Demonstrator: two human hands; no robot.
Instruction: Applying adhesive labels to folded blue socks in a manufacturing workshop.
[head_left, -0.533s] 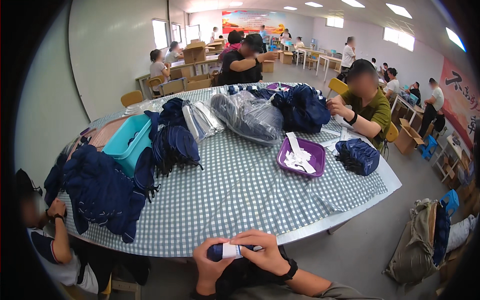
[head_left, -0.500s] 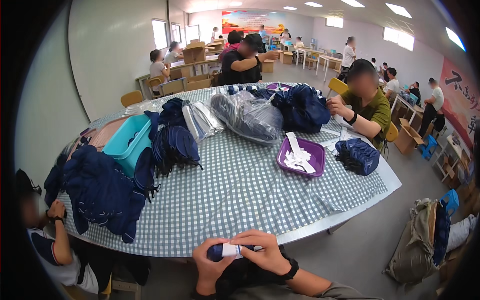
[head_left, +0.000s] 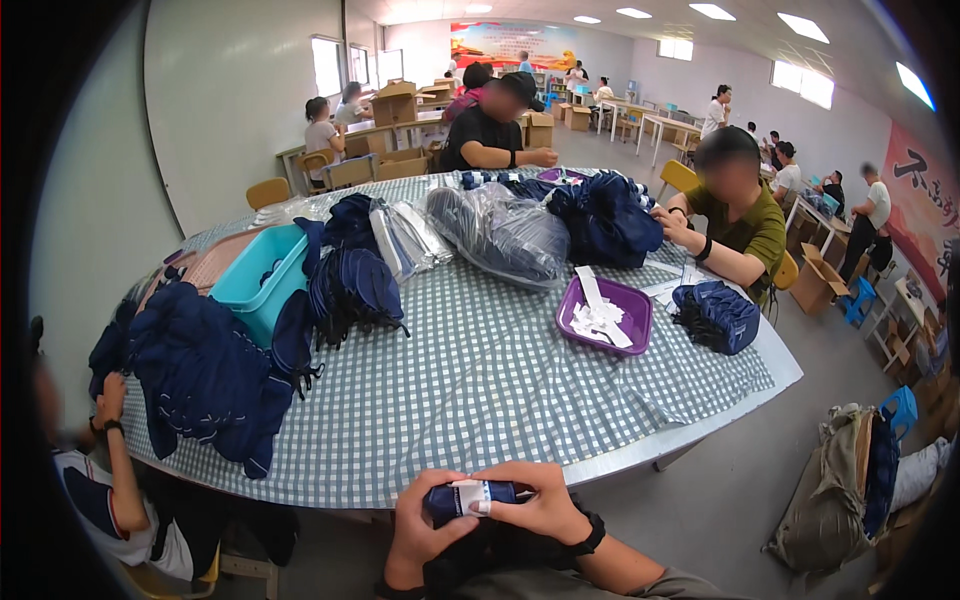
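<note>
At the table's near edge I hold a small dark blue rolled fabric bundle (head_left: 443, 504) lying sideways between both hands. A white paper band (head_left: 468, 497) with print wraps its middle. My left hand (head_left: 412, 530) is closed round the bundle's left end, thumb along its lower side. My right hand (head_left: 548, 508) grips the right end, with its thumb pressed on the band and fingers behind. The far side of the roll is hidden by my fingers. Beyond them, a purple basket (head_left: 640, 318) holds white paper strips (head_left: 598, 318).
The checked tablecloth (head_left: 440, 400) carries a turquoise bin (head_left: 262, 300), piles of navy fabric (head_left: 205, 375), a clear plastic bag of dark items (head_left: 500, 235) and a stack of navy pouches (head_left: 716, 316). Co-workers sit at the left, far side and right. A stuffed sack (head_left: 825, 490) stands at the lower right.
My right fingers have come down from over the roll, and its thumb now presses the band. More of the bundle shows. The seated person at the far side has lowered an outstretched arm.
</note>
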